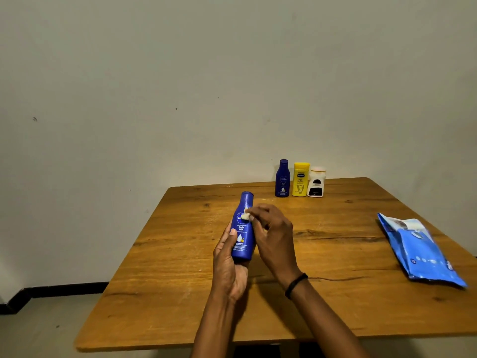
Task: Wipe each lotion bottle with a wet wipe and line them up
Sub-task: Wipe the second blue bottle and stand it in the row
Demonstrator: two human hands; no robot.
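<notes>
My left hand [228,264] grips the lower part of a blue lotion bottle [244,229] and holds it tilted above the table. My right hand [273,236] pinches a small white wet wipe [245,216] against the bottle's label, near its upper half. At the far edge of the table three bottles stand upright side by side: a smaller blue bottle [283,179], a yellow bottle [300,180] and a white bottle with a dark label [316,182].
The wooden table [180,280] stands against a plain wall. A blue wet wipe packet [419,250] lies flat near the right edge. A black band circles my right wrist. Floor and a dark skirting show at the left.
</notes>
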